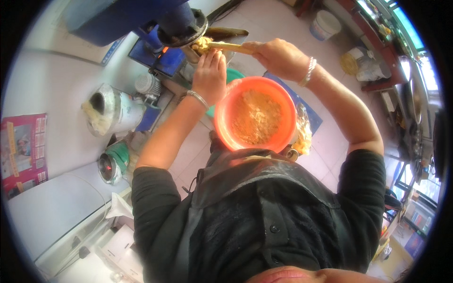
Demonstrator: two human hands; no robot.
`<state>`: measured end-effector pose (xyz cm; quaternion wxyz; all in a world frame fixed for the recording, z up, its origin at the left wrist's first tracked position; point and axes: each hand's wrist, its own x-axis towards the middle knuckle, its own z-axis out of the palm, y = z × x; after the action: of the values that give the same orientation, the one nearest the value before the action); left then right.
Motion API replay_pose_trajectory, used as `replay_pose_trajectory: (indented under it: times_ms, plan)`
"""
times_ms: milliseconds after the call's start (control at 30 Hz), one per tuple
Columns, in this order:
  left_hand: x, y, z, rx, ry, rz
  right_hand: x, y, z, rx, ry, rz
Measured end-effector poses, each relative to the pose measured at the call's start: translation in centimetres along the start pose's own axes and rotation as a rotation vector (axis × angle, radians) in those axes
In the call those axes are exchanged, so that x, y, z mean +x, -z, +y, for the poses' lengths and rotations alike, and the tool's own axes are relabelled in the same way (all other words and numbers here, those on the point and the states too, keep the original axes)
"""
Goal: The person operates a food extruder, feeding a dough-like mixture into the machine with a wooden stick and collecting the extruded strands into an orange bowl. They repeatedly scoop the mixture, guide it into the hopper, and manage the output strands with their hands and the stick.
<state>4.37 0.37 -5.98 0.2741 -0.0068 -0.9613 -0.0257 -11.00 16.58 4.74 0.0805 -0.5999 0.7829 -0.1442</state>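
Observation:
My right hand is closed around a pale wooden stick that points left toward a blue machine. Under the machine's dark round flange, a clump of yellow crumbly material sits by the stick's far end. Beside that clump, my left hand has its fingers stretched out toward the stick; whether the fingertips touch it I cannot tell. Below both hands stands an orange basin with brownish-yellow coarse meal in it. Part of a green basin shows behind its rim.
To the left are a whitish drum with a cloth at its mouth, a grey motor and a green-wrapped canister. A white bucket stands at the far right on the tiled floor. Cluttered shelving runs along the right side.

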Motion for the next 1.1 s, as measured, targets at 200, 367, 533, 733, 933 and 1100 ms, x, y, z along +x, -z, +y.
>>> replay_pose_trajectory:
  times_ms: [200, 367, 533, 733, 933, 1100]
  plan:
    - [1.0, -0.9, -0.3, 0.046, 0.068, -0.02, 1.6, -1.0, -1.2, -0.094, -0.055, -0.036]
    - [2.6, -1.3, -1.2, 0.052, 0.139, -0.166, 2.5, -1.4, 0.6, -0.031, 0.027, 0.038]
    - [2.4, -1.7, -3.5, -0.009, 0.133, -0.17, 0.0, 0.0, 1.6, -0.017, 0.026, 0.064]
    - [0.6, -0.7, -4.3, 0.068, 0.116, 0.003, -0.2, -2.0, -0.5, -0.058, -0.068, -0.023]
    - [0.6, -0.5, -4.2, 0.122, 0.081, -0.043, 1.5, -3.2, -0.5, -0.043, -0.081, -0.015]
    - [0.3, -0.5, -4.3, 0.1, 0.09, -0.031, -0.5, -1.5, 0.5, 0.105, -0.209, 0.034]
